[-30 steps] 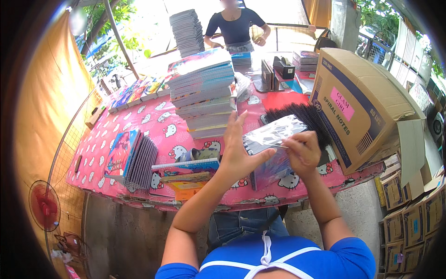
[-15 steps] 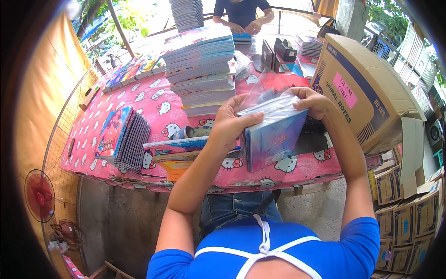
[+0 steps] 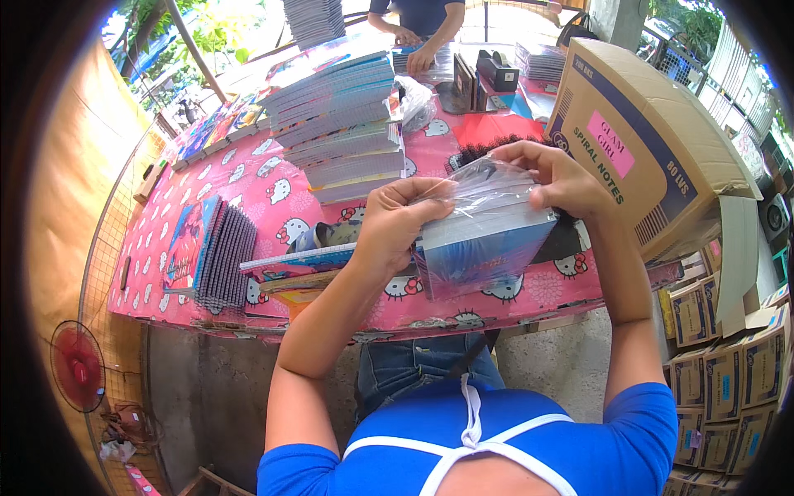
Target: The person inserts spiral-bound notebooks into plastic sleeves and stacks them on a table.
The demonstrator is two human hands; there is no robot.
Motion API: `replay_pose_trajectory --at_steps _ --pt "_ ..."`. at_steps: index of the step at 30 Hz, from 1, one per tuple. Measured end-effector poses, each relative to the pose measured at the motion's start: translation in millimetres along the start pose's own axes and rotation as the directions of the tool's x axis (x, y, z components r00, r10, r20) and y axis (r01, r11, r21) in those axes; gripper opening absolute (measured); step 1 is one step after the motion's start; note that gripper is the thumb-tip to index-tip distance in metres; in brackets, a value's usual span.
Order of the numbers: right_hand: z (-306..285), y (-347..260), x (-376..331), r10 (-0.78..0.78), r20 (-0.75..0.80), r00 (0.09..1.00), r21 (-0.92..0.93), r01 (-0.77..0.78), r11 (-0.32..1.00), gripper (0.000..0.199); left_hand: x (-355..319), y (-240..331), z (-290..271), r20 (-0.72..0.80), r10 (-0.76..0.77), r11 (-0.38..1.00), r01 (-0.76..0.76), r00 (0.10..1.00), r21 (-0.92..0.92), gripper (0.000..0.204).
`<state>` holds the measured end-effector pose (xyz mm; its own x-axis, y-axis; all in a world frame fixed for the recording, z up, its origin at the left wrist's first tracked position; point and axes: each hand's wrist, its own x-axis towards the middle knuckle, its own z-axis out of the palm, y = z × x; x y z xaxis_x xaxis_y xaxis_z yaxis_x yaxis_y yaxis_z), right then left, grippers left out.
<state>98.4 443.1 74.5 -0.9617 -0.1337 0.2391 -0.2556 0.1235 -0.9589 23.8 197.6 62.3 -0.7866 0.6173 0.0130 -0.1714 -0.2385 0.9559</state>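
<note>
A pack of blue and purple notebooks (image 3: 488, 256) stands before me at the table's near side, inside a clear plastic bag (image 3: 490, 192). My left hand (image 3: 403, 217) pinches the bag's upper left part between thumb and fingers. At the upper right, my right hand (image 3: 556, 175) has its fingers bent and closed on the bag's plastic. The film is drawn over the notebooks' top edges and looks wrinkled there. Left of the pack, partly behind my left forearm, lie more notebooks (image 3: 302, 258).
The pink patterned table (image 3: 331, 223) bears a tall notebook stack (image 3: 339, 124) and spiral notebooks (image 3: 223, 256) on the left. A large cardboard box (image 3: 637, 140) stands at right, near a black tape dispenser (image 3: 498, 71). Across the table a person (image 3: 418, 33) handles notebooks.
The bag's plastic is now pulled flatter over the notebooks' top, and the pack tilts more. My right hand has lifted slightly. The person opposite has shifted their hands.
</note>
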Motion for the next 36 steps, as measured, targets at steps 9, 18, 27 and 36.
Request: replay_pose_trajectory --at_steps 9,18,27,36 --pt "2.6 -2.3 -6.7 0.013 -0.151 0.989 -0.087 -0.027 0.996 0.052 -15.1 -6.6 -8.4 0.117 0.321 0.864 -0.342 0.940 0.370 0.098" --pt "20.2 2.0 -47.5 -0.588 -0.022 0.808 -0.774 0.359 0.522 0.055 -25.2 -37.8 -22.0 0.465 0.764 -0.103 -0.626 0.448 0.773 0.083" --pt "18.4 -2.9 -39.5 -0.533 -0.026 0.846 -0.584 0.420 0.695 0.033 -31.2 -30.5 2.5 0.375 0.803 0.116 -0.739 0.463 0.664 0.075" --pt "26.7 -25.8 -41.1 -0.451 -0.091 0.888 -0.625 0.302 0.720 0.021 -25.1 -22.5 0.4 0.339 0.766 0.160 -0.673 0.546 0.722 0.020"
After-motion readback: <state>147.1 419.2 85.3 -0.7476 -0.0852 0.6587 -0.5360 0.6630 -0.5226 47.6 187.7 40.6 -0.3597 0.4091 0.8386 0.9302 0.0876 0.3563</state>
